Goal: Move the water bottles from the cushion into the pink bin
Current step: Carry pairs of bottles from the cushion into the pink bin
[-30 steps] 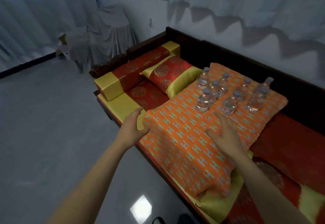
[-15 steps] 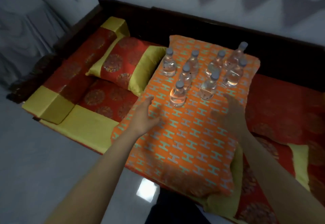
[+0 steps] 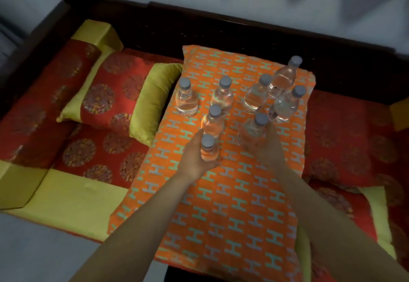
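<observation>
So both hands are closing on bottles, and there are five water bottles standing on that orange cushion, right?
Not five. The head view shows eight water bottles on the orange cushion. The rest holds: the left hand and right hand are each closing on one.

Water bottles, eight, small, clear plastic, grey screw caps, all filled, all standing on my orange cushion (image 3: pixel 221 204) with its teal and grey H pattern.

Nearest bottle (image 3: pixel 208 149): upright, cupped in my left hand (image 3: pixel 197 160).
Second bottle (image 3: pixel 253 132): upright, my right hand (image 3: pixel 269 149) wrapped round its right side.
Third (image 3: pixel 213 121): just behind the nearest, upright.
Fourth (image 3: pixel 186 98): far left of the group, standing apart.
Fifth (image 3: pixel 223 94): beside it, upright.
Sixth (image 3: pixel 256 93), seventh (image 3: pixel 285 76), eighth (image 3: pixel 287 104): clustered at the cushion's far right, touching, the seventh leaning rightwards.

Pink bin: not seen.
</observation>
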Demonstrator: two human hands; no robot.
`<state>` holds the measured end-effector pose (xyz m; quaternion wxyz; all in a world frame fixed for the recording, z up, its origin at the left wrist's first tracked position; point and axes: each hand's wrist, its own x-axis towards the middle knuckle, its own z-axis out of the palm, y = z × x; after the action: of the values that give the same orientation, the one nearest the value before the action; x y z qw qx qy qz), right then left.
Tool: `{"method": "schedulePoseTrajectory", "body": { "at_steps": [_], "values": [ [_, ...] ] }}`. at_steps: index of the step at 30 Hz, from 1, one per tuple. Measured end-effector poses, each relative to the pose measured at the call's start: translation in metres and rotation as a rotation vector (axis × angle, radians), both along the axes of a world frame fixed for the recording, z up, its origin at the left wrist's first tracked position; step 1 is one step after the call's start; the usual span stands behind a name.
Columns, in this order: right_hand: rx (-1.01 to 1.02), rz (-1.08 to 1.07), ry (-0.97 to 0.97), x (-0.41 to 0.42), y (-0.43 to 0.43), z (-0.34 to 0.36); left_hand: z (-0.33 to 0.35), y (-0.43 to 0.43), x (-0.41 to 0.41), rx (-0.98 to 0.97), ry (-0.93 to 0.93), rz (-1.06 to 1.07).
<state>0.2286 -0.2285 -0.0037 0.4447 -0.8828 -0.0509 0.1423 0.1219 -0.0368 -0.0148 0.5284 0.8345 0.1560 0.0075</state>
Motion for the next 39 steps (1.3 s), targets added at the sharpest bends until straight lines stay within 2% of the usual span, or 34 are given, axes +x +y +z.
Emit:
{"method": "schedulePoseTrajectory", "body": {
  "at_steps": [4, 8, 12, 16, 25, 32, 39],
  "values": [
    [0.022, -0.051, -0.104, 0.002, 0.006, -0.013, -0.005, -0.001, -0.002, 0.037, 0.038, 0.075],
    [0.096, -0.114, -0.086, -0.001, 0.011, -0.008, 0.002, 0.003, 0.002, 0.064, 0.12, 0.1],
    [0.102, -0.178, -0.051, -0.012, 0.006, 0.005, 0.017, 0.016, -0.005, 0.078, 0.12, 0.063],
    [0.159, -0.259, -0.068, -0.028, -0.006, 0.024, 0.049, 0.03, -0.016, 0.029, -0.005, 0.05],
    [0.221, -0.361, -0.329, -0.084, -0.049, 0.104, 0.129, 0.039, -0.024, 0.021, -0.264, -0.075],
    [0.223, -0.541, -0.417, -0.15, -0.117, 0.179, 0.181, -0.02, -0.034, 0.053, -0.328, -0.241],
    [0.177, -0.722, -0.451, -0.215, -0.2, 0.218, 0.211, -0.126, -0.037, -0.066, -0.375, -0.391]
  ]
}}
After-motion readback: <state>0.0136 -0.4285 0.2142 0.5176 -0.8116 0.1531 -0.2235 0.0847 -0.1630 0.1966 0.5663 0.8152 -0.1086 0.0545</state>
